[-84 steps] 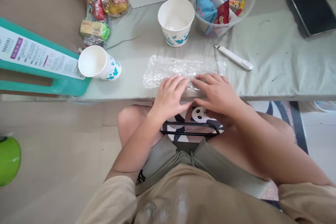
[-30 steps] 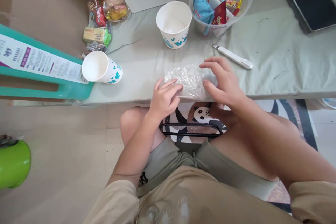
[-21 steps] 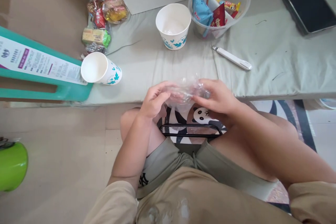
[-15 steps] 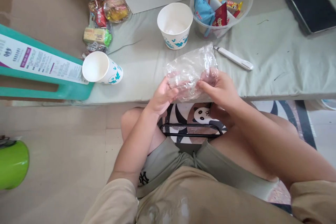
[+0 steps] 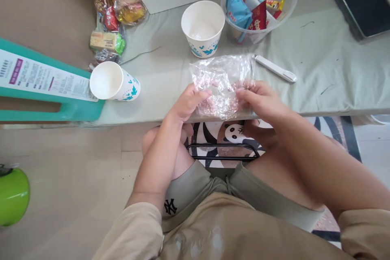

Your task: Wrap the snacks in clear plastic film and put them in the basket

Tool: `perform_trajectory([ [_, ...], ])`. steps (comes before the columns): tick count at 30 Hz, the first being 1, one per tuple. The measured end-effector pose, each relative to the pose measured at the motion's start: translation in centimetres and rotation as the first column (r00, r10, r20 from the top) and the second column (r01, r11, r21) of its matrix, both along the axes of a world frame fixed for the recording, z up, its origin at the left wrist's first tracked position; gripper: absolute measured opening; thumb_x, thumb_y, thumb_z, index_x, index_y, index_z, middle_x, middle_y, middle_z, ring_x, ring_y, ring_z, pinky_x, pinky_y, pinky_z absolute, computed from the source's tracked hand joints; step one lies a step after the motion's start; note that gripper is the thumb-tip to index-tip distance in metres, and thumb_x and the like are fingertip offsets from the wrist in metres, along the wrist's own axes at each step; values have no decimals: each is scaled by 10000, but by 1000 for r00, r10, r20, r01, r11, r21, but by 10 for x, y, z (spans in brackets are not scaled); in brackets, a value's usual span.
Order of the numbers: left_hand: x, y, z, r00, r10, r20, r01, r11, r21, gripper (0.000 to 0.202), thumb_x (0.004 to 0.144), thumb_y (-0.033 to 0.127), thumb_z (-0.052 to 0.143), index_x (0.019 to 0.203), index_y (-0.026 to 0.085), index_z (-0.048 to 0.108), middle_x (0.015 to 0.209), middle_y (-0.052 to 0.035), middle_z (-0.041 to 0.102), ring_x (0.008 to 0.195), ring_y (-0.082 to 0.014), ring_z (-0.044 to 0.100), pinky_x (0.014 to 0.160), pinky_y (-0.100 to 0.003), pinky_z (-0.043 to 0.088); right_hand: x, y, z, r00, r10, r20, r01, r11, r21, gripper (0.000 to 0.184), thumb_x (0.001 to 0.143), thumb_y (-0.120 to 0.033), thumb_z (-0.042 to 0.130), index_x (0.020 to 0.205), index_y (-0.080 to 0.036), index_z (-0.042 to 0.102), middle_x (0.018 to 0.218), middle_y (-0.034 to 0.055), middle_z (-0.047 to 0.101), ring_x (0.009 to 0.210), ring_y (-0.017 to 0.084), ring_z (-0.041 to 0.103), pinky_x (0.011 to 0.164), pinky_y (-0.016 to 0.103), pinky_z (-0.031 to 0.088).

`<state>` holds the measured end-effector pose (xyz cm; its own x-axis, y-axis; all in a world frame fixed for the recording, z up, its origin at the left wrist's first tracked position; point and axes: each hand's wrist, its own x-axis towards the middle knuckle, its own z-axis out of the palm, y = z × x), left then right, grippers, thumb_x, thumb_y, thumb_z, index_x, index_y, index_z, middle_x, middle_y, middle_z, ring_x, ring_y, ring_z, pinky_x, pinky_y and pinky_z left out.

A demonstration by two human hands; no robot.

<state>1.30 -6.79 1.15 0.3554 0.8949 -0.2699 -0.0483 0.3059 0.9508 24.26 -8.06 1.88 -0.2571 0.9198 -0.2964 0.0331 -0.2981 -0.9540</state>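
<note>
A crinkled clear plastic bag (image 5: 221, 85) is stretched between my hands above the table's front edge. My left hand (image 5: 191, 99) pinches its left side, thumb on top and fingers seen through the film. On the right side, my right hand (image 5: 258, 95) grips the bag between thumb and fingers. Just beyond the bag stands an upright white paper cup (image 5: 203, 34) with blue leaf prints. A white utility knife (image 5: 276, 68) lies beside the bag's upper right corner. Another paper cup (image 5: 115, 81) rests at the left, apart from my left hand.
A clear round tub (image 5: 289, 2) holds several wrapped snacks at the back. Packaged snacks (image 5: 106, 40) lie at the left near a teal-framed carton (image 5: 51, 99). A black flat device (image 5: 364, 6) is at the back right. A green bin (image 5: 14, 197) stands on the floor.
My hands have moved slightly apart and the bag is spread flatter and wider between them. The view has shifted slightly.
</note>
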Motion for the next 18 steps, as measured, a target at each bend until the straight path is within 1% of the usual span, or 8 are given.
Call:
perform_trajectory([
  [3, -3, 2, 0, 995, 94, -35, -94, 995, 23, 247, 815, 383, 775, 919, 194, 656, 674, 11, 672, 557, -114, 622, 484, -210, 464, -2, 2, -3, 1000, 7, -2, -7, 1000, 13, 194, 835, -382, 748, 960, -235, 729, 744, 14, 702, 639, 164, 667, 611, 315, 559],
  [5, -5, 3, 1, 994, 97, -58, -96, 995, 20, 279, 804, 360, 778, 1000, 198, 664, 678, 17, 690, 553, -117, 632, 472, -205, 452, -3, 4, -3, 999, -23, -41, 25, 999, 46, 239, 873, -409, 711, 1053, -251, 716, 852, 23, 738, 723, 177, 706, 644, 319, 580],
  [6, -6, 2, 2, 995, 73, -63, -73, 997, 7, 293, 805, 371, 773, 1013, 196, 667, 675, 15, 694, 551, -124, 640, 468, -209, 453, -3, 4, -2, 999, -28, -34, 30, 998, 60, 241, 879, -402, 707, 1067, -252, 707, 833, 16, 731, 710, 172, 701, 637, 314, 577],
  [8, -6, 2, 4, 997, 40, -59, -41, 999, -11, 272, 811, 405, 759, 940, 183, 671, 661, 6, 689, 546, -129, 647, 477, -220, 473, -4, 5, 2, 999, -1, 34, -1, 998, 67, 199, 862, -352, 724, 1021, -235, 694, 673, -17, 660, 588, 145, 638, 574, 289, 538],
  [11, -5, 3, 6, 994, 102, -40, -101, 995, 21, 209, 789, 357, 767, 879, 192, 676, 577, 42, 615, 491, -105, 597, 478, -214, 470, -6, 4, 3, 996, 51, 67, -54, 997, 50, 219, 840, -312, 717, 1041, -234, 674, 534, -63, 552, 473, 125, 536, 490, 266, 453],
  [13, -5, 4, 7, 989, 145, -5, -145, 988, 47, 219, 762, 308, 773, 946, 224, 689, 508, 83, 540, 413, -86, 513, 424, -199, 406, -7, 4, 1, 1000, 2, -13, -1, 998, 70, 262, 834, -338, 692, 1081, -260, 654, 545, -69, 542, 469, 124, 510, 474, 264, 423],
  [16, -7, 7, 10, 977, 184, 105, -189, 981, 48, 227, 722, 330, 769, 914, 252, 677, 468, 99, 485, 347, -75, 403, 361, -196, 311, -6, 6, -4, 985, -114, -130, 129, 985, 112, 150, 816, -389, 644, 904, -269, 624, 631, -34, 551, 507, 123, 490, 493, 282, 440],
  [18, -8, 8, 10, 967, 192, 166, -199, 979, 32, 214, 728, 420, 728, 790, 229, 653, 515, 61, 522, 394, -86, 451, 383, -211, 367, -4, 9, -4, 986, -124, -114, 139, 981, 133, 190, 849, -428, 549, 775, -256, 582, 702, 10, 575, 565, 143, 521, 536, 316, 478],
])
